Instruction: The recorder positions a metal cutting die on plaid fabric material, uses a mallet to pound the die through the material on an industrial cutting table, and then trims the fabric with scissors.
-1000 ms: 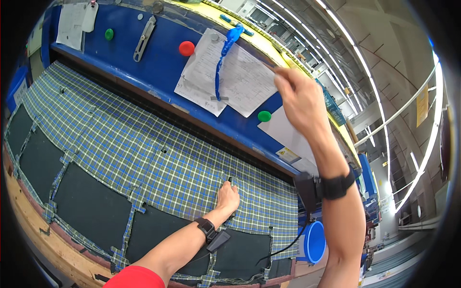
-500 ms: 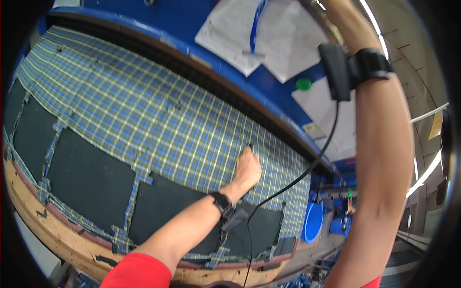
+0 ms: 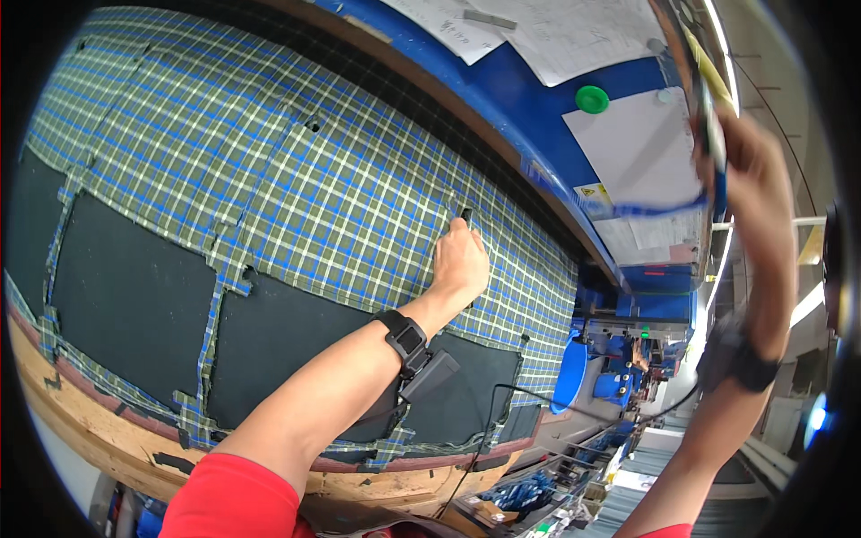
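Grey-green plaid fabric with blue and white lines (image 3: pixel 359 211) lies over black panels (image 3: pixel 296 368) on a wooden-edged table. My left hand (image 3: pixel 460 262) rests on the fabric, its fingers closed round a small black object (image 3: pixel 466 215) whose kind I cannot make out. Raised at the far right, off the fabric, is my right hand (image 3: pixel 758 179), smeared by motion. It grips a slim blue-and-white object (image 3: pixel 715 152), too blurred to name. A blurred blue strap (image 3: pixel 659 211) stretches leftward from beside that hand.
Behind the fabric runs a blue metal board (image 3: pixel 466 117) bearing paper sheets (image 3: pixel 628 134) and a green round magnet (image 3: pixel 592 99). A black cable (image 3: pixel 574 408) hangs between my wrists. A blue round tub (image 3: pixel 570 372) stands beyond the table's right end.
My right hand has come down into view at the right, with the slim object in it. The blue strap has swung rightward. My left hand keeps its place on the fabric while the view shifts.
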The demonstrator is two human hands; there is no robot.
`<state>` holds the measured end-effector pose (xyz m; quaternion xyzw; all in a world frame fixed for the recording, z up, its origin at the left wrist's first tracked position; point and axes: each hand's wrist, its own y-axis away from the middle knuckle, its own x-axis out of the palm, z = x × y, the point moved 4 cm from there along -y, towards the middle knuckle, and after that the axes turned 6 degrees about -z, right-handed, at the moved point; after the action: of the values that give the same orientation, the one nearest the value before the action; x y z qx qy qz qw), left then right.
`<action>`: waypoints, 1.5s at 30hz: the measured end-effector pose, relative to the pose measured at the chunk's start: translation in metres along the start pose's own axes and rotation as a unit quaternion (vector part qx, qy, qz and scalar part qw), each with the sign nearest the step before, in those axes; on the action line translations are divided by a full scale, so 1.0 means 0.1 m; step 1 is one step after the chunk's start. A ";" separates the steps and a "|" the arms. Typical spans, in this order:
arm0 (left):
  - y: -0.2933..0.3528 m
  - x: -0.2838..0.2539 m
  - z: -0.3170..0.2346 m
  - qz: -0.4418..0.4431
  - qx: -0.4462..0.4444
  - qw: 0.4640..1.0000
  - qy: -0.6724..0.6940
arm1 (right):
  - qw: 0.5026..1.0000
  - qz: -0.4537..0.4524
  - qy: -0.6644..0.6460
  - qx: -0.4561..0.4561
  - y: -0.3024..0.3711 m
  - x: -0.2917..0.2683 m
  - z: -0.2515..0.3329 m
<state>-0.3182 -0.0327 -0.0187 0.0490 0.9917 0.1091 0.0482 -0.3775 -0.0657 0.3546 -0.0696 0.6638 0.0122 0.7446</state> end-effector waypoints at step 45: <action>0.03 0.06 0.02 -0.028 0.091 0.993 0.067 | 0.770 0.442 0.456 0.068 -0.55 2.17 0.13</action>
<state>-0.3238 -0.0289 -0.0203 0.0180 0.9994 0.0198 -0.0204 -0.3325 -0.1343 0.1459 0.2845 0.8819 0.2614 0.2701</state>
